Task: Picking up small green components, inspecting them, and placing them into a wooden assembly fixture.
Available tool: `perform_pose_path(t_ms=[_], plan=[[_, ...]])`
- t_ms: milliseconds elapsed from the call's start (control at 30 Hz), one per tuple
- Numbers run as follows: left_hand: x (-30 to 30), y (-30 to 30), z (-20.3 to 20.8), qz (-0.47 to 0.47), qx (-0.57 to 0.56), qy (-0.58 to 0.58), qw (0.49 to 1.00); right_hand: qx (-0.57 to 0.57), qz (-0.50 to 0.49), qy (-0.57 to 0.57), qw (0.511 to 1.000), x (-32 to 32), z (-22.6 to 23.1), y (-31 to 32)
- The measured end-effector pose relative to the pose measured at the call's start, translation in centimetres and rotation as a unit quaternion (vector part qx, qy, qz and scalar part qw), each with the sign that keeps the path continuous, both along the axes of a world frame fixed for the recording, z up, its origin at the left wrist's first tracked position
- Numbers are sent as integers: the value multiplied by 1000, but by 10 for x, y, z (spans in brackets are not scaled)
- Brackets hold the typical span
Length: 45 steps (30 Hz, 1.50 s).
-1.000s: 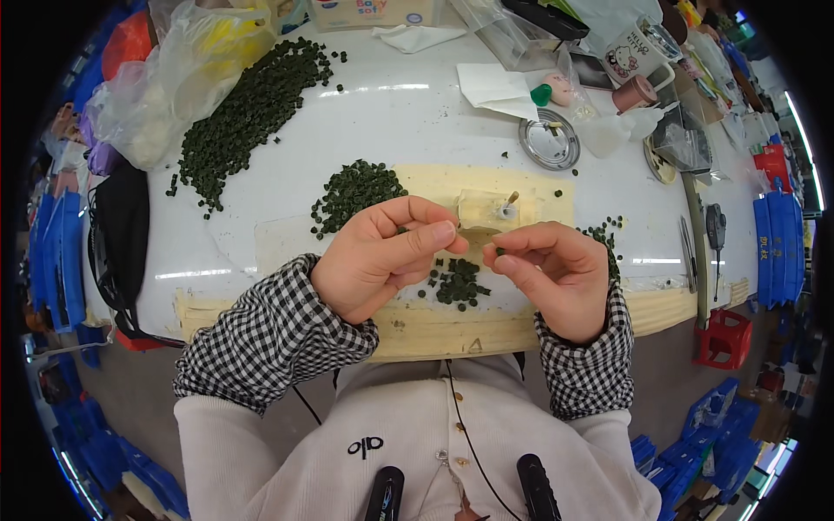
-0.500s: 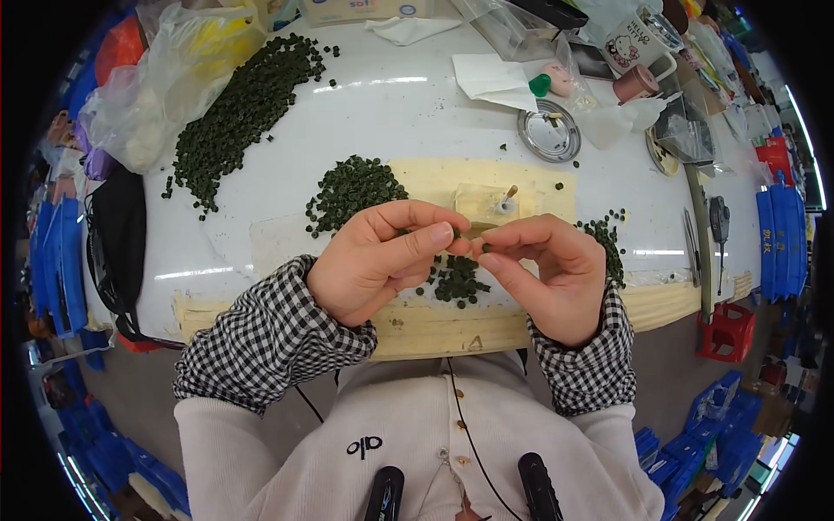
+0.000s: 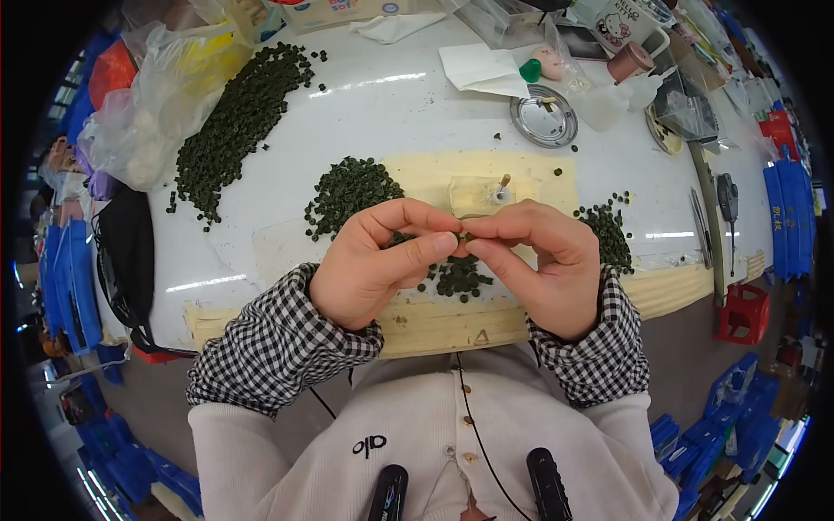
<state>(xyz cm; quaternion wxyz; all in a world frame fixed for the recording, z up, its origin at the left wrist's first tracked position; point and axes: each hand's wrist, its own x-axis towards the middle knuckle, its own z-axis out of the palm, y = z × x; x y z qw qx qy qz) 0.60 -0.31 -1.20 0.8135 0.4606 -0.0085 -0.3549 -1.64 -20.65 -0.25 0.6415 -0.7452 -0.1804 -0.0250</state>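
My left hand (image 3: 375, 265) is closed in a pinch, with a small dark green piece (image 3: 465, 236) at its thumb and forefinger tips. My right hand (image 3: 547, 267) pinches at the same spot, its fingertips touching those of the left; the piece is mostly hidden between them. Below the fingertips lies a small heap of dark green pieces (image 3: 460, 278) on the table. A larger pile of flat green pieces (image 3: 352, 193) sits just beyond my left hand, and another small pile (image 3: 608, 236) is to the right of my right hand. Behind the fingers stands a pale block with a peg (image 3: 502, 193).
A big spread of dark green pieces (image 3: 239, 122) lies at the far left beside plastic bags (image 3: 156, 113). A round metal lid (image 3: 544, 116), white paper (image 3: 482, 69) and a thread spool (image 3: 630, 62) are at the back right. Tweezers (image 3: 700, 227) lie at the right.
My right fingertips have moved left and now meet the left ones; a dark piece showed in each hand before. The view has shifted slightly.
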Motion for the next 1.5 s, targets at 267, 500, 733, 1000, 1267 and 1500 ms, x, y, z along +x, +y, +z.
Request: perform_pose_path(t_ms=[267,500,733,1000,1267,1500], plan=[[-3,0,4,24,105,-107,988,-44,-11,-7,999,-1,0,-1],[-3,-2,10,33,145,-173,974,-55,-15,-43,997,1,-2,1],[-3,-1,6,36,127,-194,972,-79,-33,-63,994,-2,-3,2],[-4,0,8,38,125,-212,969,-98,-35,-80,991,-3,-1,2],[-4,-1,6,24,117,-203,972,-110,-24,-88,990,-4,2,0],[-7,-2,6,44,108,-213,970,-98,-3,-49,994,-6,6,-2]])
